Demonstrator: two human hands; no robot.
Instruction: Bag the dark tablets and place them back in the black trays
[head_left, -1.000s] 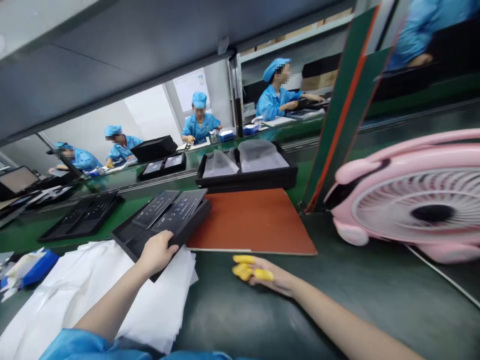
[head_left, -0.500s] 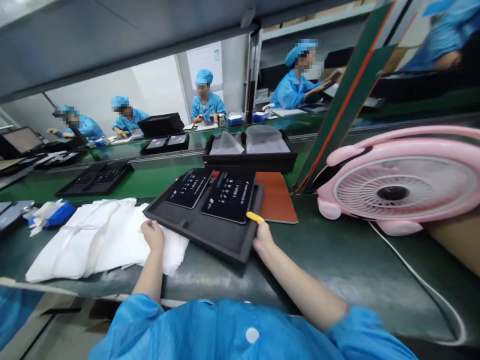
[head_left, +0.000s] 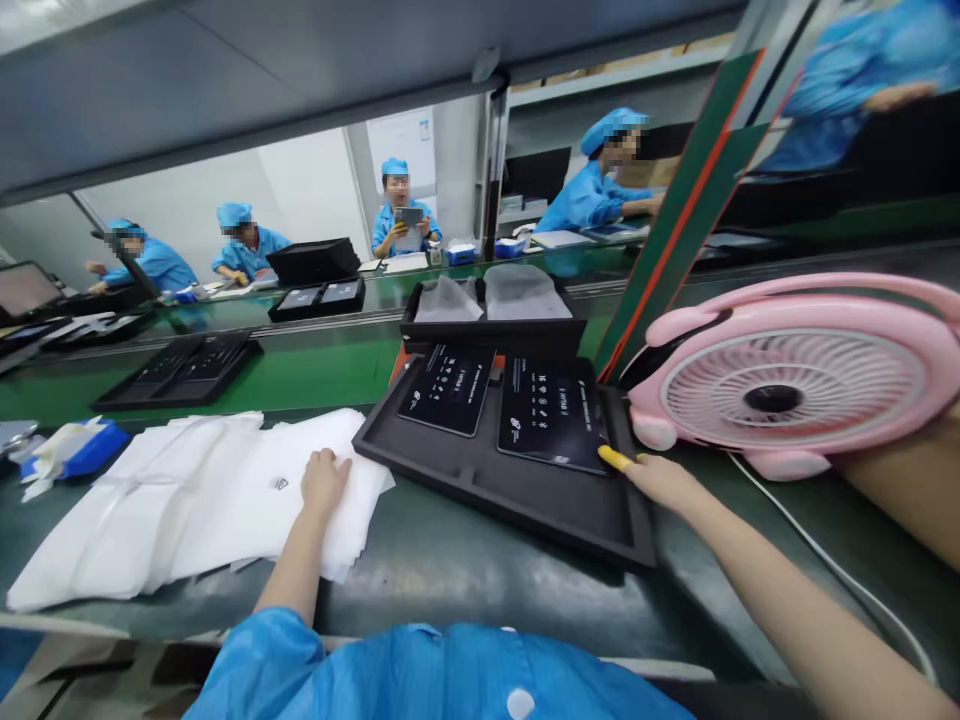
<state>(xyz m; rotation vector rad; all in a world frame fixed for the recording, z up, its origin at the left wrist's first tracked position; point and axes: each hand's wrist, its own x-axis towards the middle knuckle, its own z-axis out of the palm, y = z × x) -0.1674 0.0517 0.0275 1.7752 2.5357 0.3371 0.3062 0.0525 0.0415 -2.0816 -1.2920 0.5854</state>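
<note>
A black tray [head_left: 551, 520] lies slanted before me and holds two black tablets, the left one [head_left: 448, 388] and the right one [head_left: 551, 410], with white print on them. My right hand [head_left: 660, 480] is at the tray's right rim. Its digit in a yellow finger cot reaches over the rim onto the right tablet's lower corner; the other fingers are mostly hidden. My left hand [head_left: 324, 482] rests on a stack of thin white sheets or bags [head_left: 247, 500], fingers bent and thumb apart, left of the tray.
A pink fan [head_left: 795, 370] stands at the right, its white cord [head_left: 832, 560] trailing along the bench. Behind is a black box [head_left: 491, 335] with translucent sleeves; another black tray [head_left: 180, 385] sits on the green belt [head_left: 322, 365]. A blue tissue pack [head_left: 90, 450] lies far left. Several co-workers sit opposite.
The tray with the tablets has moved right and turned, with my right hand at its rim. My left hand has gone from beside the tray's corner onto the white stack.
</note>
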